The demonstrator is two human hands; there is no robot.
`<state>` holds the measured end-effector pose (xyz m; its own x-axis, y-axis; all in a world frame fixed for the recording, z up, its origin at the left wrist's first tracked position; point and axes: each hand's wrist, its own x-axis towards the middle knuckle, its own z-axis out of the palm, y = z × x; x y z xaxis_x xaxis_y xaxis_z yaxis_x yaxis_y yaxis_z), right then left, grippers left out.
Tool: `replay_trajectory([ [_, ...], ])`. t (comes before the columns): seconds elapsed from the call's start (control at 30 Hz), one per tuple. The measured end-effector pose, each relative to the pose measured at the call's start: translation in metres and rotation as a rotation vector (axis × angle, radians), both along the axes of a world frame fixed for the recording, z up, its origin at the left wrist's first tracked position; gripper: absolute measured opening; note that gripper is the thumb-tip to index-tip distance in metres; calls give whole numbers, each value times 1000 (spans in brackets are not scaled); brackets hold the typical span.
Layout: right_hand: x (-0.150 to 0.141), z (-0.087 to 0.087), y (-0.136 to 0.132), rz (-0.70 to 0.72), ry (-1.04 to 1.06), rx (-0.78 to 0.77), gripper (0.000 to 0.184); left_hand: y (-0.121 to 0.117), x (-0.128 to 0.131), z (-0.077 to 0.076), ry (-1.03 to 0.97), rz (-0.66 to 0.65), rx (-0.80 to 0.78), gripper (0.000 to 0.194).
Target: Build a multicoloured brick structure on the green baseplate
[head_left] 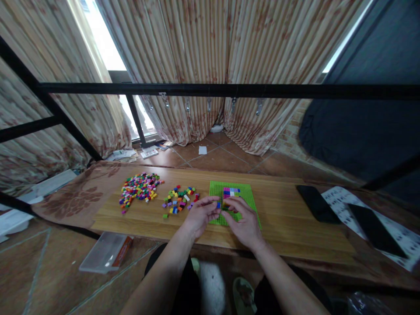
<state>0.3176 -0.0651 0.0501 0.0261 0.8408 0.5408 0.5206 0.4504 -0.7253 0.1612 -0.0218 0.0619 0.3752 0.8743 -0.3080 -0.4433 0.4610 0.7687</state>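
My left hand (204, 214) is closed at the fingertips on a small blue toy brick (218, 204), over the left part of the green studded baseplate (252, 202). Just to its right, my right hand (243, 220) curves over the plate with thumb and fingers apart; I see nothing held in it. Its fingertips are close to a block of joined bricks (232, 192) in purple, white, blue and magenta, fixed on the plate. The near side of that block is partly hidden by my right fingers.
A dense pile of mixed bricks (139, 188) lies on the wooden board (282, 218), with a looser scatter of bricks (180, 199) beside it. Dark flat devices (316, 203) and a printed sheet (337, 199) are at right. A clear plastic box (103, 253) sits on the floor.
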Motion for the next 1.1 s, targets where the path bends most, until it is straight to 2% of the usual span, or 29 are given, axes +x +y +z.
replay_trajectory([
  [0.23, 2, 1, 1, 24, -24, -21, 16, -3, 18, -3, -29, -27, 18, 36],
  [0.67, 20, -8, -3, -15, -124, -99, 22, -7, 31, -7, 211, -55, 168, 28],
  [0.73, 31, -8, -4, -62, -92, -127, 25, -6, 32, -9, 237, -25, 157, 25],
  [0.93, 65, -15, 0, -378, 104, -147, 27, -1, 39, -13, 280, 82, 133, 15],
  [1.0, 66, -16, 0, -380, 98, -165, 27, -1, 44, -12, 275, 90, 132, 14],
  [1.1, 57, -13, 0, -278, 50, -181, 25, -2, 51, -11, 281, 92, 146, 12],
])
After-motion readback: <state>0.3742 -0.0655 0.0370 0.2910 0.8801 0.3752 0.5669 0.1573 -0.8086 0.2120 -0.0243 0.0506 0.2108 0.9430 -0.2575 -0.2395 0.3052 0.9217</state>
